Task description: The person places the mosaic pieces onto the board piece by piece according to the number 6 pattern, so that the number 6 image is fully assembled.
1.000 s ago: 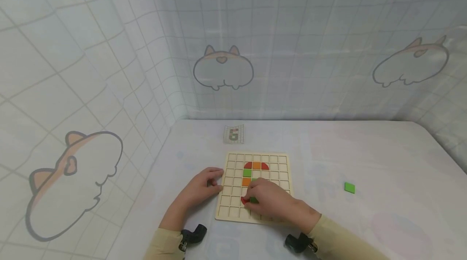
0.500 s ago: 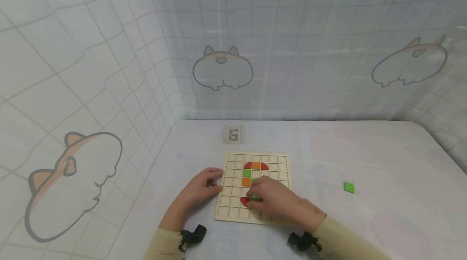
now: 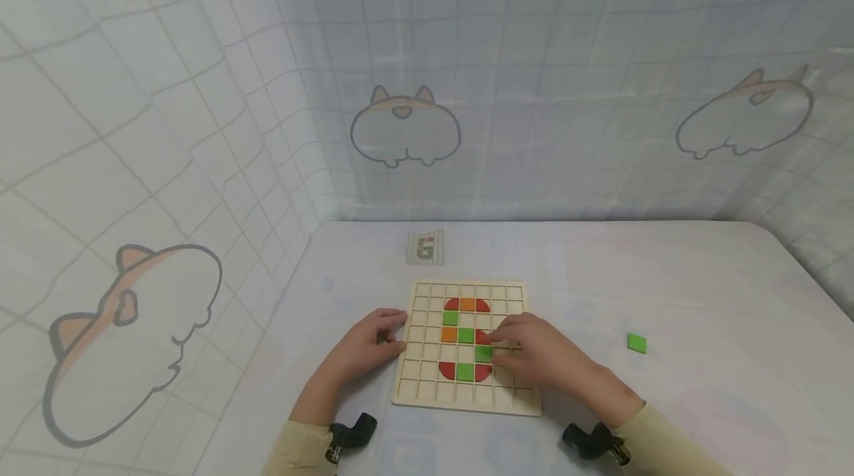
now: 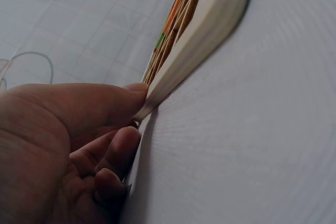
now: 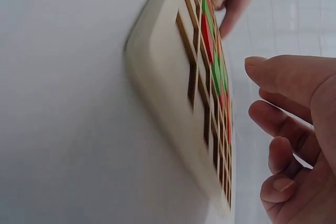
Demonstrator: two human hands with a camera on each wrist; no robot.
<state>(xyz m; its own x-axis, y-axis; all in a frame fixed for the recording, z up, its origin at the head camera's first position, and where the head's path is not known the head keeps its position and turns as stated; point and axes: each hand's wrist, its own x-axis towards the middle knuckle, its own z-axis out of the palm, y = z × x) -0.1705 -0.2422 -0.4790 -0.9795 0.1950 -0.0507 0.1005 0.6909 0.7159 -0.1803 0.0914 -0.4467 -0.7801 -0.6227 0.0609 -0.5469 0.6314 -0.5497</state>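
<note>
A pale wooden grid board [image 3: 427,392] lies on the table, its cells partly filled with red rounded pieces, orange squares and green squares. My left hand [image 3: 367,340] rests at the board's left edge, thumb and a finger touching it. In the left wrist view, the thumb lies against the board's edge, with other fingers bent beneath. Over the board's right half hovers my right hand [image 3: 543,350], fingertips near a red piece [image 3: 482,336] and a green square [image 3: 483,354]. In the right wrist view its loosely bent fingers stand apart from the board with nothing between them.
A loose green square [image 3: 637,342] lies on the table to the right. Behind the board is a small patterned card [image 3: 425,247]. Grid-patterned sheeting [image 3: 567,150] hangs at the back and sides.
My right hand has shifted right and slightly up from the red piece at lower left, uncovering the middle and lower pieces. The left hand has stayed at the board's edge.
</note>
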